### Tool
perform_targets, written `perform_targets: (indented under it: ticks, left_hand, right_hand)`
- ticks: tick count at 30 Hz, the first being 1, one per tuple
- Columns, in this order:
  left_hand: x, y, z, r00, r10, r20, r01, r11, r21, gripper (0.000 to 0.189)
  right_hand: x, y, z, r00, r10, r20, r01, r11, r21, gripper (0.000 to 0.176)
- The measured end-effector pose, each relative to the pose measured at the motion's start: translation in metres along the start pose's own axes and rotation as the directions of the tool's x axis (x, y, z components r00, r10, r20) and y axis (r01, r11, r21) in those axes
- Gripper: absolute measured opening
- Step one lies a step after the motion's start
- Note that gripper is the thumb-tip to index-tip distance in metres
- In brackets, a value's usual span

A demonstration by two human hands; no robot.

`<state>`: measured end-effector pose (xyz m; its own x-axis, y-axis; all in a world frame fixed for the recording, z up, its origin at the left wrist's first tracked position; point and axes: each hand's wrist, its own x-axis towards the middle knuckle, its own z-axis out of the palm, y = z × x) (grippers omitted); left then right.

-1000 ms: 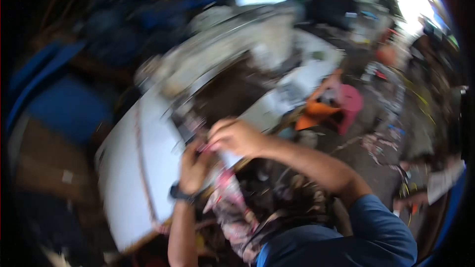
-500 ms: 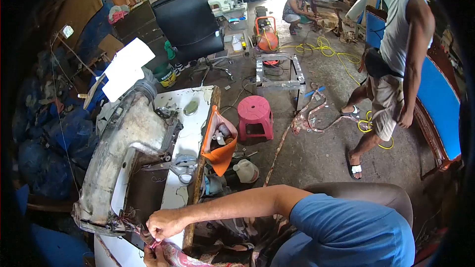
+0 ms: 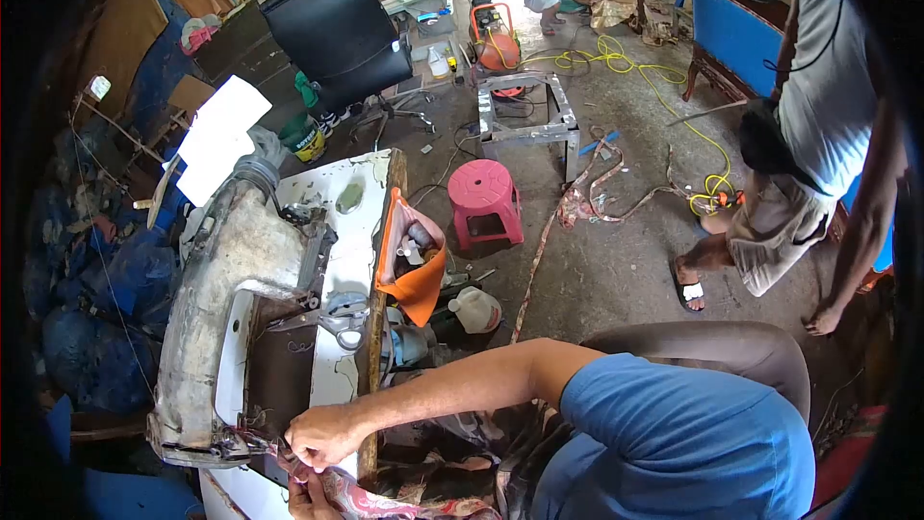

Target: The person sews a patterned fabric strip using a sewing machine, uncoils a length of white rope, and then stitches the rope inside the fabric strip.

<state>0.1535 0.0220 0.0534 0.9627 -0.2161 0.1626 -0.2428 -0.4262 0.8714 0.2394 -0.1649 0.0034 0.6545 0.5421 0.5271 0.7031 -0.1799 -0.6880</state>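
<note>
Hold lightly taut the red-and-white patterned cloth (image 3: 377,505) at bottom of frame, left of centre, near the worn grey-white metal sewing machine (image 3: 197,327). Looks pinched in the grip of both bare left hand (image 3: 310,501) and bare right hand (image 3: 324,436); best to avoid bunching.

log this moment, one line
left hand: holds patterned cloth; right hand: pinches same cloth; sewing machine: beside hands; scissors: on table

Creased blue short-sleeved shirt (image 3: 688,433)
</note>
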Motion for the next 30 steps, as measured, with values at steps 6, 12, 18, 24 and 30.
perform_targets:
  ticks: [6, 12, 18, 24, 30]
  left_hand:
    - [-0.002, 0.006, 0.003, 0.999, -0.03, -0.015, 0.031, 0.998, 0.046, 0.03]
    - [-0.005, 0.02, 0.005, 0.998, -0.046, -0.049, 0.051, 0.991, 0.123, 0.031]
    - [0.004, 0.005, 0.005, 0.996, 0.085, -0.039, -0.081, 0.991, 0.105, 0.028]
    - [0.002, -0.019, 0.001, 0.995, -0.041, -0.088, 0.037, 0.998, -0.047, 0.015]
    - [0.004, -0.023, 0.001, 0.986, 0.067, -0.151, -0.056, 0.995, 0.079, 0.017]
  right_hand:
    - [0.0, 0.011, 0.015, 0.987, -0.065, -0.145, 0.051, 0.994, -0.1, 0.012]
    - [-0.01, -0.014, -0.005, 0.995, -0.063, -0.072, 0.06, 0.997, -0.048, 0.017]
    - [-0.007, -0.002, 0.0, 0.994, -0.06, -0.09, 0.058, 0.998, -0.028, 0.014]
    - [-0.011, 0.0, 0.001, 0.972, -0.206, -0.11, 0.21, 0.977, 0.029, 0.018]
    - [-0.013, -0.031, -0.023, 1.0, -0.018, 0.014, 0.019, 0.996, -0.085, 0.01]
